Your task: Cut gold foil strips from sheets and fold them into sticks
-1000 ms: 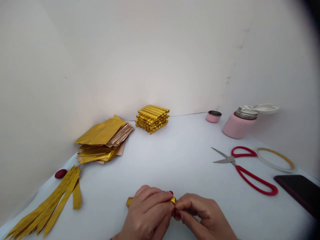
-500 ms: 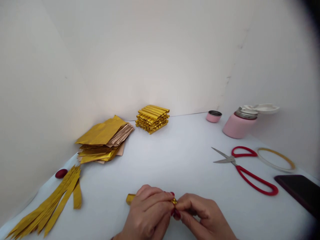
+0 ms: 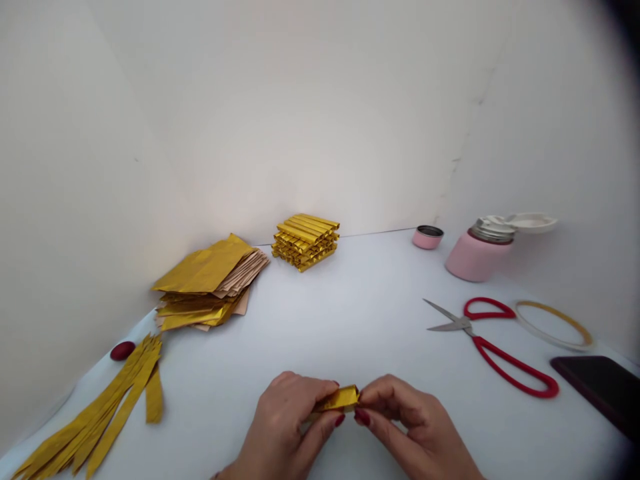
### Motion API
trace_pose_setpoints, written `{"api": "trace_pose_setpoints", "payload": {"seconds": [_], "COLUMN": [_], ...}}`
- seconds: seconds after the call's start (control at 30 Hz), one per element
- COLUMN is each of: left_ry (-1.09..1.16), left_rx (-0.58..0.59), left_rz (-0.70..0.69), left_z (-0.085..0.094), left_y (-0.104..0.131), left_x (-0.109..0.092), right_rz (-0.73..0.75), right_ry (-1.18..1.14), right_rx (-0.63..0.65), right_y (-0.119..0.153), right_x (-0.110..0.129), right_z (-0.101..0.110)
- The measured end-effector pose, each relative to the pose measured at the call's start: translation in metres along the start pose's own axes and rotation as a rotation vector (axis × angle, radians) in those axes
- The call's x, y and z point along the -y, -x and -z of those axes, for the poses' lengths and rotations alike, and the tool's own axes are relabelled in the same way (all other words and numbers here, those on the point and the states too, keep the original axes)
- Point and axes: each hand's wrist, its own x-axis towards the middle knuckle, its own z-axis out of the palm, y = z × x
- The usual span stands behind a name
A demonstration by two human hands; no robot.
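A small folded piece of gold foil paper (image 3: 343, 399), shaped like a flat tube, lies between my two hands near the front of the table. My left hand (image 3: 287, 420) is closed around its left part, with the thumb below and fingers above, hiding that end. At the right end, my right hand (image 3: 407, 417) pinches the edge between thumb and forefinger. Behind stands a stack of folded gold paper strips (image 3: 306, 240), laid crosswise in layers. To its left is a pile of gold paper sheets (image 3: 205, 270) with tan undersides.
Flat gold strips (image 3: 110, 407) fan out at the left, beside a dark red oval object (image 3: 123, 351). On the right lie open red-handled scissors (image 3: 467, 325), a ring-shaped band (image 3: 555, 327) and a dark phone (image 3: 600, 383). A pink bottle (image 3: 477, 257) and its pink cap (image 3: 427, 237) stand behind.
My left fingers have drawn back, so more of the folded gold paper shows between the hands. Its left end, visible earlier, is now covered by my left hand.
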Motion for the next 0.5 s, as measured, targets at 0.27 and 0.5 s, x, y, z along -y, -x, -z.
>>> {"api": "trace_pose_setpoints", "payload": {"seconds": [0.27, 0.5], "left_ry": [0.205, 0.103], "left_rx": [0.017, 0.001], "left_rz": [0.040, -0.062], "left_z": [0.0008, 0.0010], "left_y": [-0.0008, -0.0071], "left_x": [-0.0027, -0.0019], "right_rz": [0.020, 0.048], "right_ry": [-0.153, -0.094], "right_rx": [0.021, 0.030], "right_y": [0.0008, 0.0007], "right_x": [0.0011, 0.0030], "right_z": [-0.0051, -0.0018]}}
